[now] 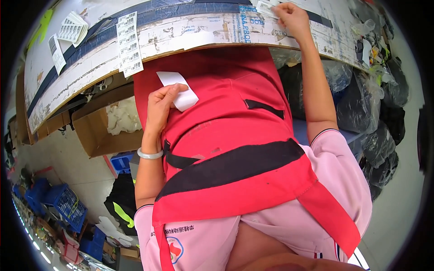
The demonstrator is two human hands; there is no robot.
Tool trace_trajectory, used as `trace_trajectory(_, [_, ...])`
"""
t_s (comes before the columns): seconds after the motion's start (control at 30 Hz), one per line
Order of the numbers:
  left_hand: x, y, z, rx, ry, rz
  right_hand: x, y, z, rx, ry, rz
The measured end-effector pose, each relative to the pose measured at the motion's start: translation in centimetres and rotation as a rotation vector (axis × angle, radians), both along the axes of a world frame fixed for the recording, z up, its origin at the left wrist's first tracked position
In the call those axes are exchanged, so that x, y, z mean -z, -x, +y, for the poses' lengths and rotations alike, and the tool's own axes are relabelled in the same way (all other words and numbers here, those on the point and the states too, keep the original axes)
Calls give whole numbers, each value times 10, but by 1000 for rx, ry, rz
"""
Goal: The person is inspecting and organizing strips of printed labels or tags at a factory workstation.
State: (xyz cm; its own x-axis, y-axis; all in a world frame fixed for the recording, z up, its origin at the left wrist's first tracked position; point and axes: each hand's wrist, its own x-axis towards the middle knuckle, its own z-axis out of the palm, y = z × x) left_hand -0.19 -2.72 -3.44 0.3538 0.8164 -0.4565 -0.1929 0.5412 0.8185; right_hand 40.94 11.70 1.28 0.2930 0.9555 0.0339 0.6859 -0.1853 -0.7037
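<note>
My left hand [165, 105] is closed on a white paper strip [186, 100], gripped between thumb and fingers in front of the red apron [226, 99]. The strip's visible face is blank, and it hangs in a slight curve. Farther off to the right, my right hand [293, 19] reaches over the table [181, 34]. Its fingers are pinched at the end of a small white printed label [267, 9], partly cut off by the upper edge of the picture. A long strip of printed labels [129, 44] lies over the table's near edge, left of my left hand.
A fanned stack of labels [72, 29] and a single label strip [57, 54] lie at the table's left. Below is an open cardboard box [92, 128] with pale material inside. Clear plastic bags with dark contents [361, 101] crowd the right. Blue crates [68, 205] stand lower left.
</note>
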Motion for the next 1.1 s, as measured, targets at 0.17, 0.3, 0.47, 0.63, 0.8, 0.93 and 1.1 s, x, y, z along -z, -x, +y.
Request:
trace_trajectory(0.17, [-4,0,-2,-82,-11,23,7,8,-2,27,-77,-237])
trace_trajectory(0.3, [-7,23,-9,-211,93,-83,2,56,-24,-59,-149,-192])
trace_trajectory(0.47, [12,85,-17,-379,143,-143,-8,119,-51,-501,-252,-55])
trace_trajectory(0.63, [95,171,-26,-587,210,-348,-10,140,-59,-587,-179,-84])
trace_trajectory(0.8, [181,233,-47,-861,405,-239,9,142,-65,-604,-387,-231])
trace_trajectory(0.93, [213,256,-59,-954,536,-58,22,136,-66,-610,-518,-319])
trace_trajectory(1.1, [234,302,-79,-999,534,90,25,140,-68,-620,-538,-312])
